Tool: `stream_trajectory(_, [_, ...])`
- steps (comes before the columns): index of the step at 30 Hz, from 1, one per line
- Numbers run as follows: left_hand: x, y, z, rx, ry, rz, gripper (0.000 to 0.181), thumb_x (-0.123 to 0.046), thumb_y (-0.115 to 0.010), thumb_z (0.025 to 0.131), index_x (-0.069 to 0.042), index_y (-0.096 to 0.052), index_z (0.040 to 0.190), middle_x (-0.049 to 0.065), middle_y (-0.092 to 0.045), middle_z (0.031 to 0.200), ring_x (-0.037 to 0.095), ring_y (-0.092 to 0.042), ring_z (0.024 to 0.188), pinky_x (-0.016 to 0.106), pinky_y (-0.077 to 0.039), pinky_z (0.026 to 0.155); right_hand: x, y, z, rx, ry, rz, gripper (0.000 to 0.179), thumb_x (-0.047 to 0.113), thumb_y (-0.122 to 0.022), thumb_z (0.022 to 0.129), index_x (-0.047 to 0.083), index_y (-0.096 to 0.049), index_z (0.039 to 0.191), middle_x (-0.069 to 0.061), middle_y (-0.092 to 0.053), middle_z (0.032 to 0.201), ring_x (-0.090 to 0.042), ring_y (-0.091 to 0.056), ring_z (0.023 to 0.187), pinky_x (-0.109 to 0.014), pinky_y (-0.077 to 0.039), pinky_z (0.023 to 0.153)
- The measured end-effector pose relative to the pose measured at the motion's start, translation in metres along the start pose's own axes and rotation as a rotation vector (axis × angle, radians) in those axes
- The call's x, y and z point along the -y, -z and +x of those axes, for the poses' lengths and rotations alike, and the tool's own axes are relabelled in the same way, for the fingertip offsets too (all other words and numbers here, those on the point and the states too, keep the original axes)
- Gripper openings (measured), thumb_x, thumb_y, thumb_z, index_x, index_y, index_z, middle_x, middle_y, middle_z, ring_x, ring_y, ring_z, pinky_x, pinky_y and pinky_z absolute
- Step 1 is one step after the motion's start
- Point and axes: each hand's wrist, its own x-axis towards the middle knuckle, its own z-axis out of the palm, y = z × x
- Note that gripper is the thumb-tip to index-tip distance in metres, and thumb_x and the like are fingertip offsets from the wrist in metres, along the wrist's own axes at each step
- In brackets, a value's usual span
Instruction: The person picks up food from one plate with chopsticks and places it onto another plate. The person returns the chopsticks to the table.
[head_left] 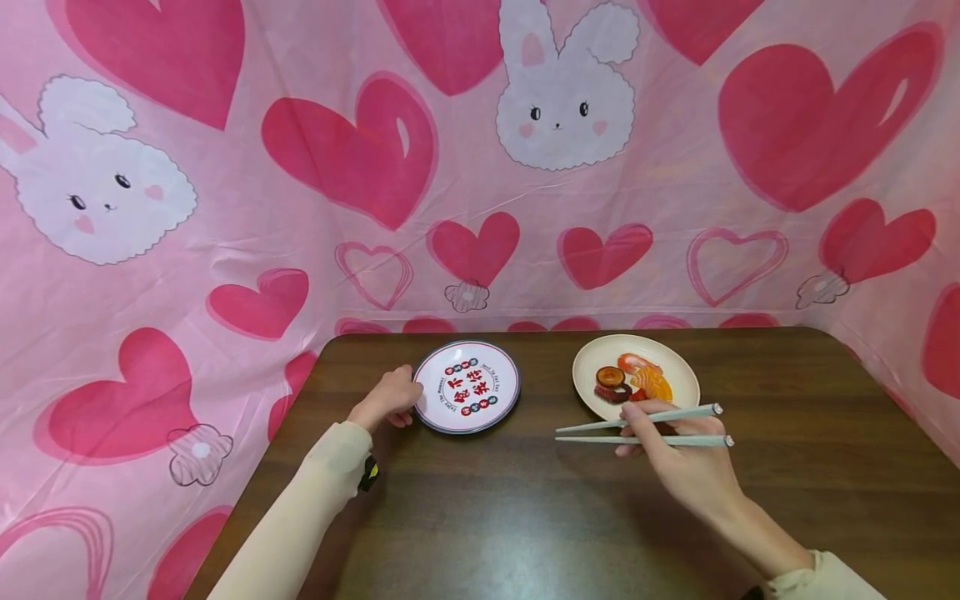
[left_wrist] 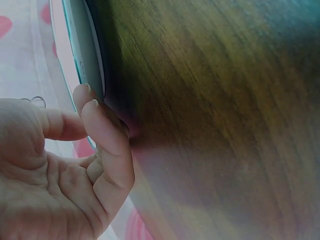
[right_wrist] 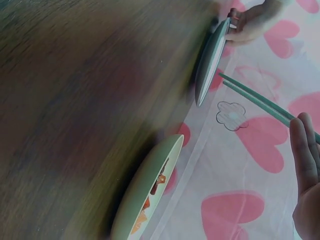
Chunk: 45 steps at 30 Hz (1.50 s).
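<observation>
My left hand [head_left: 390, 396] pinches the left rim of a round white plate [head_left: 507, 390] with a dark blue edge and red and blue printed characters. In the left wrist view its thumb is on the upper side of the plate's rim [left_wrist: 90, 45], with the fingers curled at the underside. A pair of pale green chopsticks [head_left: 708, 441] is held in my right hand [head_left: 693, 462], tips pointing left and slightly apart with nothing between them. Just beyond that hand stands a cream plate [head_left: 681, 360] with food: a pinkish-orange shrimp-like piece [head_left: 637, 364], orange-yellow slices [head_left: 654, 385] and a round brown piece [head_left: 610, 377].
Both plates stand toward the far side of a dark brown wooden table [head_left: 487, 517]. A pink curtain [head_left: 540, 196] with hearts and rabbits hangs behind the table and along its sides.
</observation>
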Motion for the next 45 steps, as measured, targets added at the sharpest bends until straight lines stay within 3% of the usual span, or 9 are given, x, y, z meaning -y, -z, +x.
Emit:
stream_trajectory(7, [0.0, 0.0, -0.001, -0.002, -0.002, -0.008, 0.069, -0.016, -0.054, 0.104, 0.011, -0.024, 0.16, 0.025, -0.061, 0.107, 0.025, -0.062, 0.056, 0.035, -0.059, 0.052, 0.001, -0.001, 0.0, 0.014, -0.008, 0.052, 0.015, -0.008, -0.068, 0.098, 0.003, -0.078, 0.094, -0.013, -0.075, 0.08, -0.016, -0.074, 0.061, -0.03, -0.061, 0.059])
stream_trajectory(15, [0.0, 0.0, -0.001, -0.002, -0.008, -0.024, 0.069, -0.016, -0.053, 0.104, 0.011, -0.023, 0.16, 0.023, -0.06, 0.1, 0.025, -0.064, 0.057, 0.036, -0.06, 0.052, -0.002, -0.001, 0.0, 0.012, 0.042, 0.026, 0.019, -0.013, -0.07, 0.093, 0.005, -0.078, 0.095, -0.003, -0.074, 0.08, -0.014, -0.072, 0.063, -0.023, -0.059, 0.061])
stream_trajectory(22, [0.0, -0.001, -0.002, -0.001, -0.007, -0.039, 0.06, -0.013, -0.051, 0.103, 0.009, -0.031, 0.155, 0.021, -0.061, 0.088, 0.025, -0.064, 0.056, 0.036, -0.059, 0.05, -0.002, 0.0, 0.0, -0.015, 0.059, -0.035, 0.022, -0.01, -0.074, 0.091, 0.011, -0.079, 0.093, 0.003, -0.073, 0.075, -0.011, -0.072, 0.064, -0.02, -0.049, 0.052])
stream_trajectory(29, [0.0, -0.001, -0.001, 0.001, -0.005, -0.044, 0.054, -0.012, -0.051, 0.103, 0.009, -0.036, 0.15, 0.02, -0.061, 0.084, 0.026, -0.063, 0.056, 0.036, -0.059, 0.051, -0.005, 0.005, 0.002, -0.039, 0.008, -0.062, 0.018, -0.005, -0.072, 0.096, 0.012, -0.079, 0.092, 0.002, -0.073, 0.073, -0.01, -0.072, 0.063, -0.021, -0.045, 0.048])
stream_trajectory(39, [0.002, -0.001, 0.001, 0.011, 0.003, -0.067, 0.05, -0.011, -0.047, 0.103, 0.009, -0.036, 0.148, 0.021, -0.061, 0.082, 0.025, -0.063, 0.057, 0.035, -0.058, 0.05, -0.014, 0.017, 0.006, -0.062, -0.05, -0.013, 0.013, -0.003, -0.066, 0.101, 0.001, -0.078, 0.097, -0.007, -0.075, 0.08, -0.016, -0.073, 0.061, -0.023, -0.059, 0.059])
stream_trajectory(45, [0.001, -0.001, -0.001, 0.022, 0.007, -0.084, 0.048, -0.01, -0.047, 0.104, 0.009, -0.036, 0.147, 0.021, -0.06, 0.084, 0.024, -0.062, 0.056, 0.034, -0.059, 0.051, -0.018, 0.022, 0.009, -0.084, -0.075, -0.018, 0.012, 0.0, -0.066, 0.102, 0.0, -0.078, 0.102, -0.007, -0.077, 0.082, -0.016, -0.073, 0.061, -0.025, -0.06, 0.06])
